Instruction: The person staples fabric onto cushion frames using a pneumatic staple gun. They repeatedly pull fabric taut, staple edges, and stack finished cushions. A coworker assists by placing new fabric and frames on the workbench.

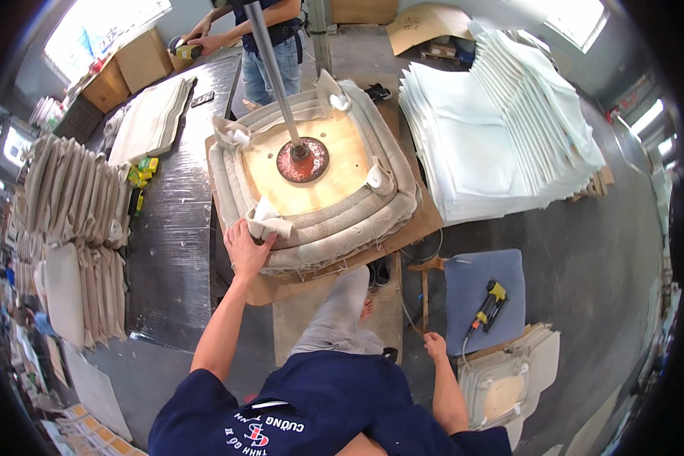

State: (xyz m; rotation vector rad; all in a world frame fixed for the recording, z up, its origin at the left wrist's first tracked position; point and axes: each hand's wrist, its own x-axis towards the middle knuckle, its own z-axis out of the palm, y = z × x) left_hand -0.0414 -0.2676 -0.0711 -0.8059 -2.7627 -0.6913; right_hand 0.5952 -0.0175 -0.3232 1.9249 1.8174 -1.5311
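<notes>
An upside-down padded seat [334, 228], its beige fabric cover around a bare plywood base [270, 178], lies on a cardboard-covered stand [429, 213]. A red round press plate [302, 161] at the foot of a metal rod [275, 68] rests on the plywood. My left hand [247, 249] grips the seat's near left corner, thumb and fingers about the cover beside a loose fabric flap [270, 222]. Low at the right, my right hand [435, 346] is closed near the lower end of a thin wooden bar [425, 300]; what it holds is too small to make out.
A staple gun [491, 305] with a hose lies on a blue pad [463, 281] at my right, above stacked seats [509, 391]. White foam sheets [501, 137] are piled behind. Fabric covers [76, 190] and a dark table [171, 251] stand left. Another person [270, 64] works across.
</notes>
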